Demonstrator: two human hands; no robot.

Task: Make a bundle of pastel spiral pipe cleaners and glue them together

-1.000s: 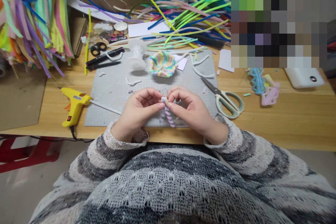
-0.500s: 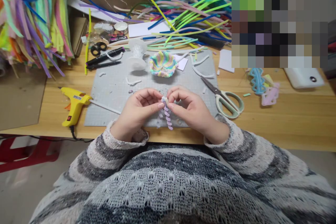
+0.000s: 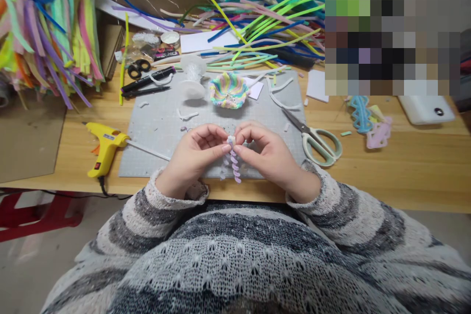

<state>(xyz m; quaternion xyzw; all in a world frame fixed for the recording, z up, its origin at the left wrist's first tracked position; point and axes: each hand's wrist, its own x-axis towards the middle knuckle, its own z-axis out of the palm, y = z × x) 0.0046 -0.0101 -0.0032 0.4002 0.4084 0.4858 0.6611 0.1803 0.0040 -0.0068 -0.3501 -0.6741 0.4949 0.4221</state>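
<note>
My left hand [image 3: 195, 157] and my right hand [image 3: 268, 154] meet over the near edge of a grey cutting mat [image 3: 158, 127]. Both pinch the top of a small pastel pipe-cleaner piece [image 3: 231, 162] with purple and white spiral strands hanging down from it. The fingertips of both hands are closed on its upper end. A finished pastel ruffled pipe-cleaner flower [image 3: 228, 90] lies on the mat just beyond my hands.
Scissors with pale green handles [image 3: 316, 140] lie right of my hands. A yellow glue gun [image 3: 105, 147] rests at the mat's left. Loose pipe cleaners [image 3: 265, 19] pile at the back, a bundle [image 3: 47, 29] hangs far left. Small black scissors [image 3: 138, 67], pens and a clear spool [image 3: 191, 81] sit behind the mat.
The hanging spiral strands have swung slightly between the frames. My hands stay in the same place, still pinching the piece.
</note>
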